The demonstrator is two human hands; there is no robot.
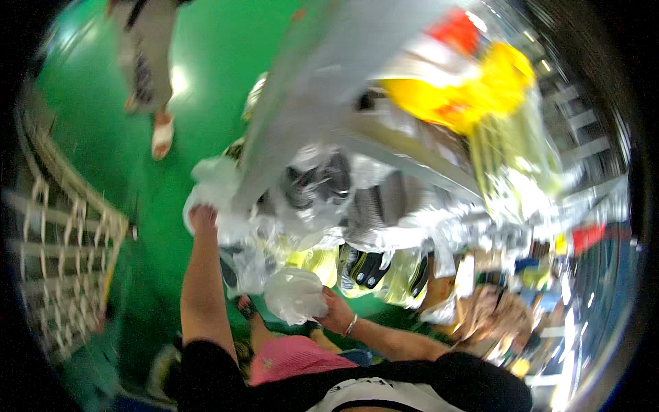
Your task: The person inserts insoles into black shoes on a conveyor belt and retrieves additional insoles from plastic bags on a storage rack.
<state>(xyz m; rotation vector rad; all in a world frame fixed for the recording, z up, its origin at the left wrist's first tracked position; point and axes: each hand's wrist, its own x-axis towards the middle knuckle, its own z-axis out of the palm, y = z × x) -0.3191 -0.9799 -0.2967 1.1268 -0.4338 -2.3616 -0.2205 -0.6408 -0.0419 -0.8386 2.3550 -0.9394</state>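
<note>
My left hand [204, 217] is closed on a translucent white plastic bag [218, 172] beside the corner of a grey table. Lower down, in front of my body, my right hand [334, 312] grips a bunched, cloudy plastic bag [294, 294]; a light bracelet circles that wrist. Its fingertips are partly hidden by the plastic. Between and beyond my hands are clear bags with dark grey, sole-shaped pieces [309, 184]. Nearer to my right hand stand bags with black and yellow-green pieces [367, 266]. Motion blurs the details.
Yellow plastic bags [467, 89] and a red item [456, 33] lie on the grey table [302, 89]. A net-sided cart [72, 254] stands at the left. A person [147, 62] is on the green floor at the far left. Brown paper or cardboard [491, 316] is heaped at the right.
</note>
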